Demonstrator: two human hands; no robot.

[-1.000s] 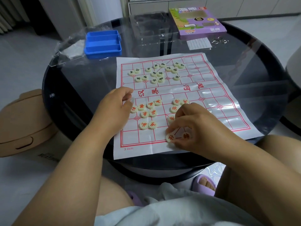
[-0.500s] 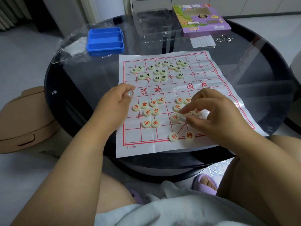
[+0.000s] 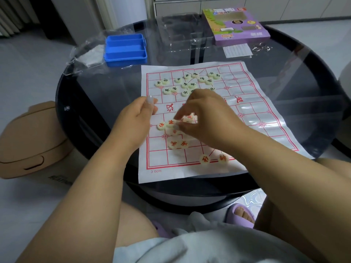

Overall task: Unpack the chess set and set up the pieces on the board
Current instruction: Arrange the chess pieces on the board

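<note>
The paper chessboard (image 3: 252, 118) lies flat on the round glass table (image 3: 303, 76), its near edge overhanging the table's near rim. Green-lettered pieces (image 3: 185, 84) sit loosely grouped along the board's far edge. Red-lettered pieces (image 3: 177, 144) are scattered over the near half; two red pieces (image 3: 204, 159) stand on the near border line. The right hand (image 3: 207, 118) reaches across the board's middle, fingertips pinching a red piece (image 3: 190, 118); motion blur hides detail. The left hand (image 3: 138, 120) rests at the board's left edge, fingers loosely curled; whether it holds anything cannot be determined. A blue tray (image 3: 125, 49) and a purple box (image 3: 237, 25) stand near the table's far edge.
</note>
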